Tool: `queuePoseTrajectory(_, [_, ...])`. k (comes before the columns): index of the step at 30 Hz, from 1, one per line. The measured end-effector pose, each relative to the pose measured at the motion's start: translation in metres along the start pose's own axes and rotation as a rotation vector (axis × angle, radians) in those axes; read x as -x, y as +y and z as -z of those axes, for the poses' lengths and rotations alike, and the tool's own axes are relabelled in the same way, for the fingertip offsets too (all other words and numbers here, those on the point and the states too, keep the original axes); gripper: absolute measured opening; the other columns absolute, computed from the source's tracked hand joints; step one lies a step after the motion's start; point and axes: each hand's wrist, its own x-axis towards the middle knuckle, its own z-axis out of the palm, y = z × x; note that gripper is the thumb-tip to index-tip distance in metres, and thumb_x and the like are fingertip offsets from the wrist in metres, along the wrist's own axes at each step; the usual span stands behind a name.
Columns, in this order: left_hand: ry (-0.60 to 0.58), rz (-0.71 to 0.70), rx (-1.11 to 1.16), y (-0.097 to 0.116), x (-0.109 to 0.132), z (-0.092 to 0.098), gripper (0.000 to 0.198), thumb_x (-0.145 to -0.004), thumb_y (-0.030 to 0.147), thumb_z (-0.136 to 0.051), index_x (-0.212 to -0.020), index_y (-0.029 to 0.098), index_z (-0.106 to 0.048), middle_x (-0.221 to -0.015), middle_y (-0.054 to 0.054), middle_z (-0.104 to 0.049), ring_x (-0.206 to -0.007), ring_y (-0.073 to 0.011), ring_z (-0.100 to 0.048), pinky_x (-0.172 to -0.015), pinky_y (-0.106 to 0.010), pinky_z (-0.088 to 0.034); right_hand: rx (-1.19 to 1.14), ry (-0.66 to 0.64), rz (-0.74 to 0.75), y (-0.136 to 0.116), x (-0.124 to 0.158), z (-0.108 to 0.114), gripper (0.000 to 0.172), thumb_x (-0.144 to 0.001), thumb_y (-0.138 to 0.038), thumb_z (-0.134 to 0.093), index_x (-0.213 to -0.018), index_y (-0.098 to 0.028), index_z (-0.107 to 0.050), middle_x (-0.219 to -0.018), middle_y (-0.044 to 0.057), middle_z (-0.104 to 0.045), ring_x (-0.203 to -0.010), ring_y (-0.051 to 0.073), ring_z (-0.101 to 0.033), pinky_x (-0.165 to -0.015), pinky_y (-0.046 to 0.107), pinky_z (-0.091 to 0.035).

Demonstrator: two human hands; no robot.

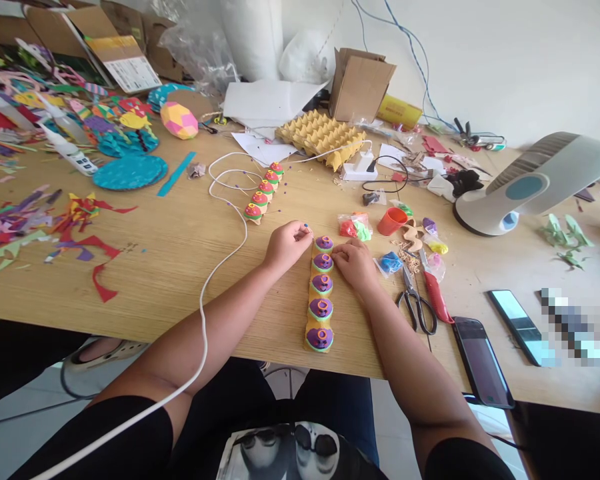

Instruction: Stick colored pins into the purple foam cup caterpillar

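Note:
An egg-carton strip stretches away from me on the table, its humps capped in purple clay with pale green rims and orange rings. Left of its far end, my left hand is closed in a pinch on a tiny piece with a dark blue tip, too small to make out fully. My right hand has curled fingers against the strip's right side near the far end. Farther back lies a second strip with red and green caps, with thin blue-tipped sticks around it.
A white cable runs across my left forearm. To the right are scissors, a red-handled knife, clay bags, an orange cup, phones and a fan. Paper scraps cover the left side.

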Motion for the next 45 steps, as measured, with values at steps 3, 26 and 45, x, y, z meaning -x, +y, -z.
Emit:
queuePoseTrajectory(3, [-0.008, 0.012, -0.005, 0.0008, 0.0002, -0.0004, 0.010, -0.080, 0.030, -0.067, -0.078, 0.020, -0.066, -0.081, -0.001, -0.075, -0.077, -0.0169, -0.070, -0.073, -0.026, -0.052, 0.002, -0.007, -0.009, -0.0007, 0.0000, 0.0005, 0.017, -0.089, -0.026, -0.061, -0.092, -0.022, -0.077, -0.096, 0.006, -0.065, -0.097, 0.022, -0.059, -0.088, 0.032, -0.044])
queuePoseTrajectory(26, [-0.021, -0.067, -0.120, 0.0038, 0.0022, 0.0015, 0.011, -0.083, 0.030, -0.064, -0.081, 0.019, -0.065, -0.083, -0.002, -0.075, -0.076, -0.0156, -0.070, -0.073, -0.025, -0.052, -0.022, 0.017, 0.015, 0.0039, -0.0009, -0.0042, 0.014, -0.088, -0.025, -0.062, -0.089, -0.022, -0.076, -0.095, 0.006, -0.064, -0.095, 0.021, -0.059, -0.086, 0.032, -0.044])
queuePoseTrajectory(45, [-0.017, -0.085, -0.124, 0.0039, 0.0020, 0.0018, 0.010, -0.083, 0.028, -0.064, -0.079, 0.020, -0.065, -0.081, -0.002, -0.075, -0.074, -0.0155, -0.071, -0.070, -0.025, -0.051, -0.012, 0.011, 0.007, 0.0026, -0.0012, -0.0035, 0.015, -0.088, -0.024, -0.063, -0.090, -0.022, -0.077, -0.094, 0.006, -0.063, -0.093, 0.021, -0.058, -0.087, 0.033, -0.044])
